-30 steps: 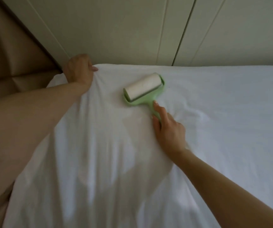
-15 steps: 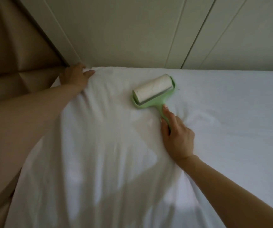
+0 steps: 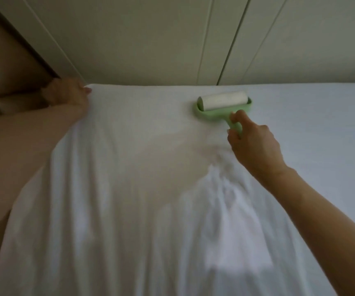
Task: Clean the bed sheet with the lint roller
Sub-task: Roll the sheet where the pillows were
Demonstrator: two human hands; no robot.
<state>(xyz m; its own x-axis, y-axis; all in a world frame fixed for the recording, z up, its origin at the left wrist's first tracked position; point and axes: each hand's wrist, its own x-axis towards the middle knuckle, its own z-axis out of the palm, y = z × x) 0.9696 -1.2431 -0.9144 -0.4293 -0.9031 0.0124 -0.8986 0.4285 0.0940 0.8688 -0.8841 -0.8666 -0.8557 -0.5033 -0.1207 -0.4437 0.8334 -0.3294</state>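
— Since a second ago our lint roller has run to the right along the far edge of the bed sheet, and its drum now lies square to that edge instead of slanted. Our left hand has kept to the far left corner.

— How do we hold the roller?

— Our right hand is wrapped round the green handle, fingers curled, with the forefinger up near the frame. The white drum sits beyond our knuckles, flat on the cloth and just short of the wall panels.

— And the left?

— It lies over the corner beside the brown headboard. The thumb rests on the sheet, but the other fingers drop behind the edge, so we cannot tell whether we pinch the cloth or only pin it down.

— How far along are we?

— Not far, we judge. The roller is working only the far strip. The blur hides any lint, so we cannot read progress from how clean the sheet looks. The broad near part, with its long creases running toward us, and the whole stretch off to the right both seem still to be rolled.
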